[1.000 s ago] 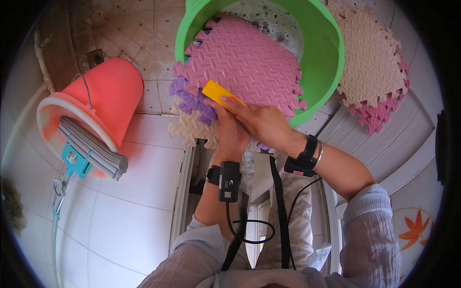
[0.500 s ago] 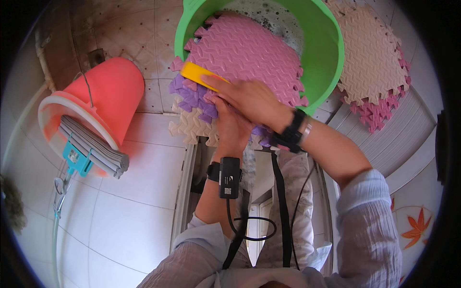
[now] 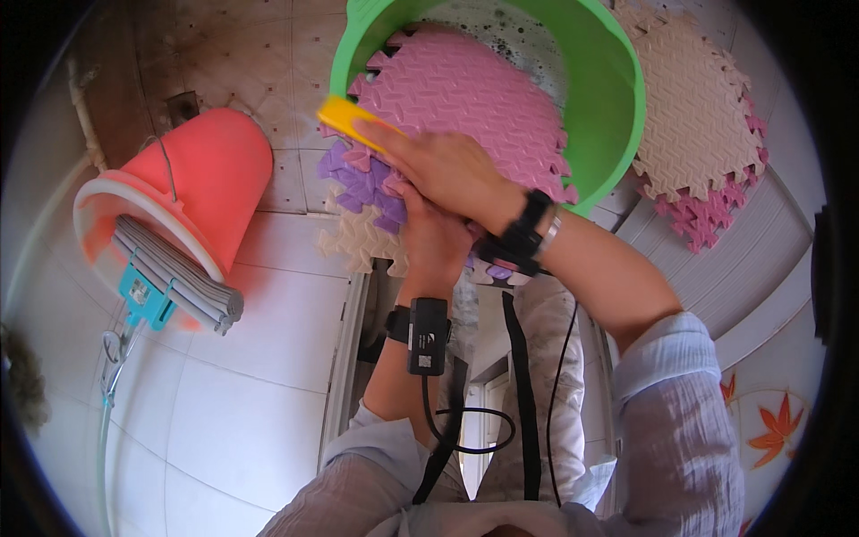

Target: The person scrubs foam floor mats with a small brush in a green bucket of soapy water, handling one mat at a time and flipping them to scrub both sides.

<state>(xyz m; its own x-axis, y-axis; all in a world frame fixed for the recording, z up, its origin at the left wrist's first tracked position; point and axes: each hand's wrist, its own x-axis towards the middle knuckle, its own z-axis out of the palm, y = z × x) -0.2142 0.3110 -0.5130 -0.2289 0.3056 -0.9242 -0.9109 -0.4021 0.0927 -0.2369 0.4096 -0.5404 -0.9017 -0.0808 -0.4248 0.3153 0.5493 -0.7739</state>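
Note:
A pink foam puzzle mat (image 3: 474, 98) leans over the near rim of a green tub (image 3: 604, 116). My right hand (image 3: 456, 170) is closed on a yellow block-shaped scrubber (image 3: 349, 120), which lies at the mat's left edge. Below it, my left hand (image 3: 429, 237) grips the near edge of the pink mat, its thumb on top; its other fingers are mostly hidden. Purple foam mats (image 3: 365, 183) and a cream foam mat (image 3: 358, 242) stick out under the pink one, left of my hands.
Foamy water (image 3: 501, 27) shows in the tub. More foam mats, cream over pink (image 3: 689, 107), are stacked at the right. At the left, a red bucket (image 3: 210, 170) lies tipped, a sponge mop head (image 3: 179, 273) at its mouth. A cable (image 3: 474, 447) hangs from my left wrist.
My right hand has slid the yellow scrubber a little up and left, toward the pink mat's left corner. My left hand stays nearly in place.

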